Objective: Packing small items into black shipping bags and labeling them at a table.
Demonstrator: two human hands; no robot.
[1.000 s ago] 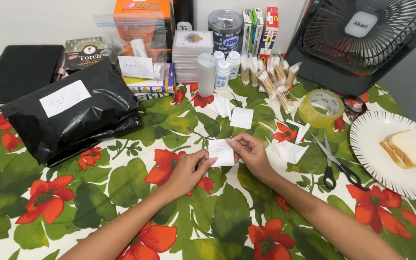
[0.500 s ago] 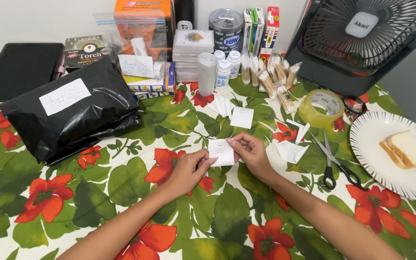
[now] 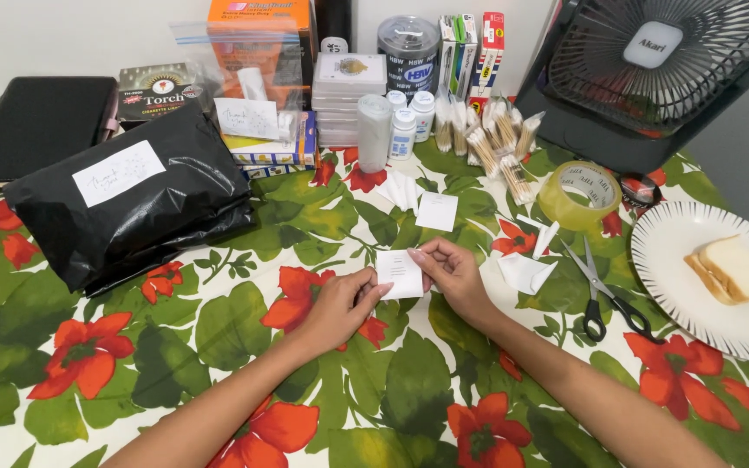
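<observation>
Bright, even indoor light from above; soft, short shadows beneath both hands [image 3: 392,290] and right of the black bag [image 3: 132,208]. Mild glare on the tape roll [image 3: 579,196] beyond the right hand. Sharp focus throughout; slight wide-angle bending at edges.

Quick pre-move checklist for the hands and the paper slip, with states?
1. Small white paper slip pinched by both hands: ok.
2. Left hand grips the slip's left edge: ok.
3. Right hand grips its right edge: ok.
4. Slip flat, uncreased: cannot tell.
5. Black-handled scissors lie apart from the hands: ok.
6. Roll of clear yellowish tape beside the scissors, untouched: ok.
</observation>
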